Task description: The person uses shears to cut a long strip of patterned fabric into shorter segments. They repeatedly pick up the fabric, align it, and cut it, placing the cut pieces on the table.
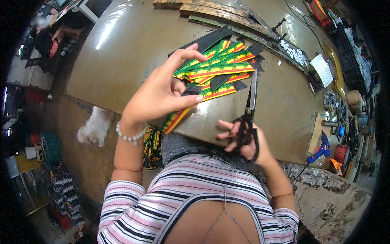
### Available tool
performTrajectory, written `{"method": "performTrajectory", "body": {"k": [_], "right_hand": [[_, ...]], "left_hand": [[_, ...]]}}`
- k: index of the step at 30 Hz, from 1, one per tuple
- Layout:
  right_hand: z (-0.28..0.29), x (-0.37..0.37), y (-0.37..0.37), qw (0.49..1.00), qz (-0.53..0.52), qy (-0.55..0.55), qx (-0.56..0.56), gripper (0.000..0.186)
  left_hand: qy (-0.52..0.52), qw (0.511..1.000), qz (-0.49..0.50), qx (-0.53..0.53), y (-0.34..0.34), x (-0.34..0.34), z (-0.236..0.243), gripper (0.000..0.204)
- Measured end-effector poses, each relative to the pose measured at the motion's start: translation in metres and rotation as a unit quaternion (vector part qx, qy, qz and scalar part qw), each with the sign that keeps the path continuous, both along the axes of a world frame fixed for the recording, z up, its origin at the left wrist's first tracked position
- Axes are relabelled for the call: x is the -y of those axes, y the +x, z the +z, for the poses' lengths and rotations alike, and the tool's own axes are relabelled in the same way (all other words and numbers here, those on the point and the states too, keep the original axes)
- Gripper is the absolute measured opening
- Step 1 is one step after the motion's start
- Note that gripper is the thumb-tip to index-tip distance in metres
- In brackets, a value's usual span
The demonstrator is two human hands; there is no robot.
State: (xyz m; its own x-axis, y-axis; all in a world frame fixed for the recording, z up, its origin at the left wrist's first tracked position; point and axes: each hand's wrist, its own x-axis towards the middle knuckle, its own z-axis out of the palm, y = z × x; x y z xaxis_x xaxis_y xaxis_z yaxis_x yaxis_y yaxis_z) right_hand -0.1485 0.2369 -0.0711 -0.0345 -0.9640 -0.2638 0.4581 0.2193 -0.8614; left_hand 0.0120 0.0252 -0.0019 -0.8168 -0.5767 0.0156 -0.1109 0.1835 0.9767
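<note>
— Holding anything, the left hand [162, 91]?

— Yes. It grips a fanned bundle of striped straps [219, 67], banded red, yellow and green with black backs, thumb and forefinger pinched on the near end. The bundle's far ends spread out above the brown table [134, 44]; its near end dips below the table's front edge, toward the person's lap.

— And the right hand [243, 140]?

— It grasps a pair of black scissors [250, 110]. The fingers go through the handles just at the table's near edge, and the blades point away over the table, closed or nearly so. Their tip lies just beside the right side of the strap bundle. Whether it touches the straps cannot be told.

— What else sits by the table?

— More striped straps [151, 146] hang below the table's front edge, by the left forearm. A white dog [95, 126] stands on the floor to the table's left. A blue glue gun [321, 148] lies off the table's right end, among tools. A white sheet of paper [323, 70] rests at the table's far right corner, next to a tray of small white pieces [293, 51]. Long dark strips [215, 12] lie along the table's far edge.

— The person's wrist?

— A pearl bracelet [131, 136] circles the left one, near the table's front edge.
</note>
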Motion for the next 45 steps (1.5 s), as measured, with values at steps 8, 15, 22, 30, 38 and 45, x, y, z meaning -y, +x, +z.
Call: {"method": "performTrajectory", "body": {"k": [8,15,22,30,38,45], "right_hand": [[0.014,0.053,0.040,0.915,-0.316,-0.166,-0.187,0.024],[0.021,0.035,-0.024,0.870,-0.427,-0.236,-0.080,0.038],[0.014,-0.016,-0.036,0.930,-0.017,-0.042,-0.365,0.101],[0.034,-0.003,-0.058,0.909,0.235,-0.075,-0.335,0.091],[0.058,0.017,-0.053,0.883,0.278,-0.083,-0.370,0.083],[0.051,0.013,-0.049,0.904,0.245,-0.075,-0.341,0.066]], "left_hand": [[-0.165,0.971,-0.106,-0.137,-0.026,-0.022,0.013,0.037],[-0.148,0.971,-0.180,-0.058,-0.020,-0.019,-0.005,0.019],[0.040,0.970,-0.223,-0.092,-0.011,0.025,0.019,0.034],[0.120,0.945,-0.300,-0.047,-0.017,0.025,0.025,0.041],[0.113,0.934,-0.338,0.014,-0.022,0.022,0.013,0.049],[0.135,0.928,-0.347,-0.005,-0.021,0.025,0.003,0.050]]}}
